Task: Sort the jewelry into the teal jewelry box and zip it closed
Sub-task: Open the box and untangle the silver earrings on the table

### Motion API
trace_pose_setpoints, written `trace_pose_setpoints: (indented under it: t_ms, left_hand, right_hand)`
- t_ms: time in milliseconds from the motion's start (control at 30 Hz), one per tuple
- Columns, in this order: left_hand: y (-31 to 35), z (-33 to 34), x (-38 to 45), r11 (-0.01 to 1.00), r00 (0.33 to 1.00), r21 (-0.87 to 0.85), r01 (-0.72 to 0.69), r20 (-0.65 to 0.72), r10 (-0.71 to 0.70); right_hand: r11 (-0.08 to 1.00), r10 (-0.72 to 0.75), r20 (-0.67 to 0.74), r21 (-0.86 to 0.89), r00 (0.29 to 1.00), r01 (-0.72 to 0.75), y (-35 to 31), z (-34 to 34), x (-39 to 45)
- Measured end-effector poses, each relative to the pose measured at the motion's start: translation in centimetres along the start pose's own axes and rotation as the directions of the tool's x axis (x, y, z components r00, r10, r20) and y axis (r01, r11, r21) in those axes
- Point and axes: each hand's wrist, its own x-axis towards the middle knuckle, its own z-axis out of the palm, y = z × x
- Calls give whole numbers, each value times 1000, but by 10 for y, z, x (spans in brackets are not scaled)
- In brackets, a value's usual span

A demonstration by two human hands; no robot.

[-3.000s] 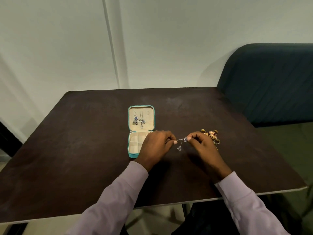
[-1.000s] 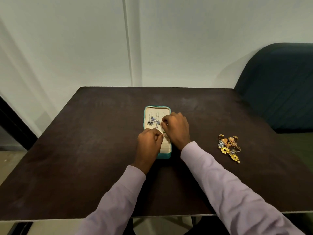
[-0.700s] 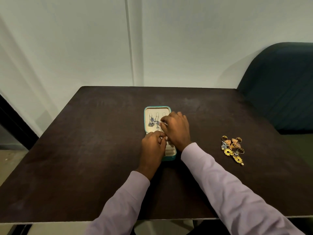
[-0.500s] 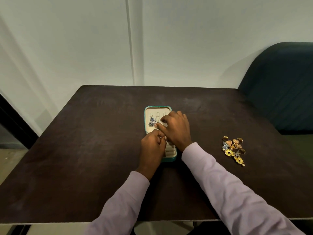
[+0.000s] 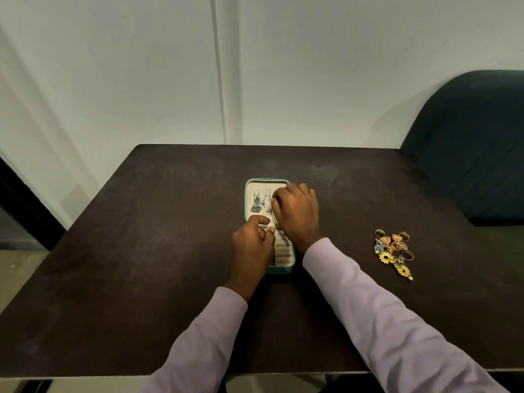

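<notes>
The teal jewelry box lies open in the middle of the dark table, its cream lid on the far side. A silver earring pair hangs in the lid's left part. My right hand is over the lid's right part and pinches another silver earring against the lining. My left hand rests on the left of the box's base with its fingers loosely curled, and I see nothing in them. It hides the left compartments.
A pile of gold, yellow and silver jewelry lies on the table to the right of the box. A dark teal chair stands at the table's far right corner. A pale wall is behind.
The silver earring went from mid-air between both hands into the box lid. Since half a second ago my left hand has drawn back from my right hand's fingertips onto the base.
</notes>
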Motion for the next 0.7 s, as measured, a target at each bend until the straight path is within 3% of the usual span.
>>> trace_pose_setpoints:
  t_ms: [400, 700]
  left_hand:
    - [2, -1, -2, 1000, 1000, 1, -4, 20, 4]
    - [1, 0, -5, 999, 998, 5, -54, 29, 54]
  right_hand:
    - [1000, 9, -116, 29, 993, -6, 0, -1, 14]
    - [988, -84, -50, 124, 995, 90, -2, 1, 20]
